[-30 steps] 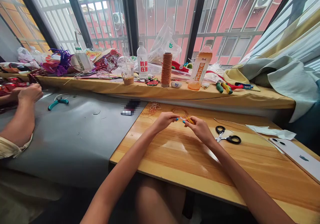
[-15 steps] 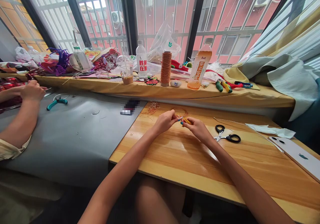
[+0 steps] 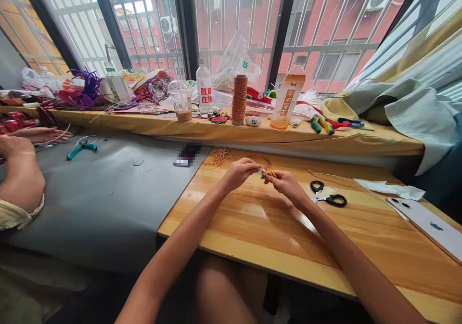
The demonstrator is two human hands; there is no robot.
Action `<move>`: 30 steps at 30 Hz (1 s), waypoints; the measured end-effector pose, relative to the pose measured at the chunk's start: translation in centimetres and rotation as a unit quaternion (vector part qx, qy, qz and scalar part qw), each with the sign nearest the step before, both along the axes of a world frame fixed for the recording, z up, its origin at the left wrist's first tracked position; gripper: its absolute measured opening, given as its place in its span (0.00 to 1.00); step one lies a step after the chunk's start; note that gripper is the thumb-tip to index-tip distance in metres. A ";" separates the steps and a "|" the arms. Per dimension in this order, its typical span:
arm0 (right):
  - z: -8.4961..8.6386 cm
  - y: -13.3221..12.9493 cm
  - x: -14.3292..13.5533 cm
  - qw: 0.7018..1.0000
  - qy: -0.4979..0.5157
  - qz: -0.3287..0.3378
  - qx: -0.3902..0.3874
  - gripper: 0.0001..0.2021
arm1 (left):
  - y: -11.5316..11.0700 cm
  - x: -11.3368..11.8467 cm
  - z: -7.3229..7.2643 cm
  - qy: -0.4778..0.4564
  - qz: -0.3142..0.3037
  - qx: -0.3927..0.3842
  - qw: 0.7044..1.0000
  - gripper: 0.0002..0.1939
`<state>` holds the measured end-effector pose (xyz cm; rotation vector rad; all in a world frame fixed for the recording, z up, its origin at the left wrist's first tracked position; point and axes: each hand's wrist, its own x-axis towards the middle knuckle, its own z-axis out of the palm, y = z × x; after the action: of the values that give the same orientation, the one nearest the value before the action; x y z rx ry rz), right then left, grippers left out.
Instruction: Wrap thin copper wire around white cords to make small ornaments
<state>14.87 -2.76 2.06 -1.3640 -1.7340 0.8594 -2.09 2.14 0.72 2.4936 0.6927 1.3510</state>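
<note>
Fine fingertip work is in hand over the wooden tabletop (image 3: 252, 232), just in from its far edge. The left hand (image 3: 241, 172) pinches a small piece (image 3: 263, 171) between thumb and fingers; the right hand (image 3: 288, 187) meets it from the right, thumb and fingers closed on a slim yellow item (image 3: 273, 174). The fingertips nearly touch. The piece is probably thread or fine wire, though it is too small to tell for sure.

The yellow item's long axis slants from the meeting fingertips towards the right and slightly near; which end is its tip, I cannot tell. A thin orange loop (image 3: 268, 161) curves on the far side of the hands, and a tangle of orange strands (image 3: 221, 156) lies to their left. Black-handled scissors (image 3: 336, 200) lie open to the right. As I judge it, any next small adjustment calls for a steady left pinch and light right-hand pressure.
</note>
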 end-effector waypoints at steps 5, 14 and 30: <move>0.6 -0.6 -0.4 0.990 0.084 0.066 -0.096 0.17 | -0.7 0.2 0.3 -0.001 0.024 0.005 1.000 0.07; 0.3 -0.3 -0.2 0.989 0.095 0.051 -0.098 0.17 | -0.5 0.8 0.1 -0.030 -0.016 -0.129 0.991 0.04; 0.3 -0.3 -0.2 0.985 0.121 0.064 -0.107 0.18 | -1.3 0.8 0.6 -0.028 -0.011 -0.091 0.995 0.02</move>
<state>14.69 -3.02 2.40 -1.2312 -1.5878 1.2601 -1.29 0.88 1.35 2.3057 0.7385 1.2848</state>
